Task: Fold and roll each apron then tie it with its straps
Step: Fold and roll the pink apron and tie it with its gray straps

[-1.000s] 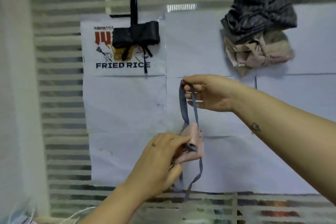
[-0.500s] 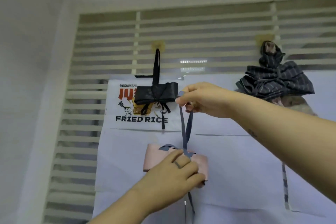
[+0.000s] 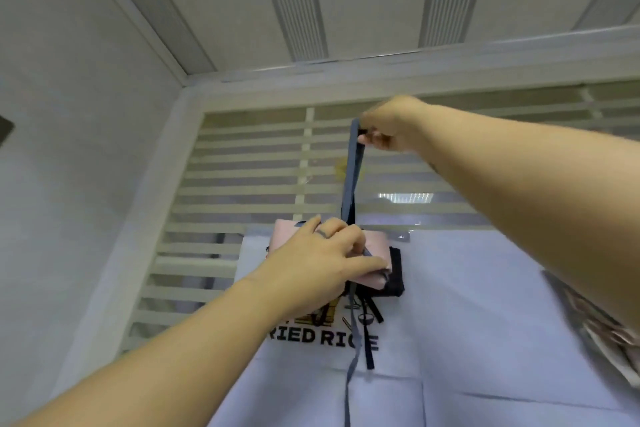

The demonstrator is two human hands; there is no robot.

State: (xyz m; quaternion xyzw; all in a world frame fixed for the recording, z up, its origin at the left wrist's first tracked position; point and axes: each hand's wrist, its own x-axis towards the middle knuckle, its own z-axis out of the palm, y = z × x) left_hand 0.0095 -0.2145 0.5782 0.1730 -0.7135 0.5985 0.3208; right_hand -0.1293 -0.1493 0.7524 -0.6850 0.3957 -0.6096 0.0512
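Note:
A rolled pink apron (image 3: pixel 372 246) is held up in front of the slatted wall, with my left hand (image 3: pixel 322 263) gripping it from the front. Its grey-blue strap loop (image 3: pixel 351 177) runs straight up to my right hand (image 3: pixel 388 126), which pinches the loop's top high up near a yellow wall hook (image 3: pixel 343 168). A loose end of the same strap (image 3: pixel 349 374) hangs down below the roll. Directly behind the pink roll hangs a rolled black apron (image 3: pixel 394 274), mostly hidden, with its black ties dangling.
White sheets (image 3: pixel 467 322) cover the lower wall, one printed with "FRIED RICE" (image 3: pixel 322 340). A slatted partition (image 3: pixel 249 184) stands behind. More bundled fabric (image 3: pixel 616 333) shows at the right edge. A plain wall is on the left, ceiling above.
Both hands have risen, carrying the pink roll up in front of the black apron. My right hand has lifted the strap loop up to hook height. The camera has tilted upward.

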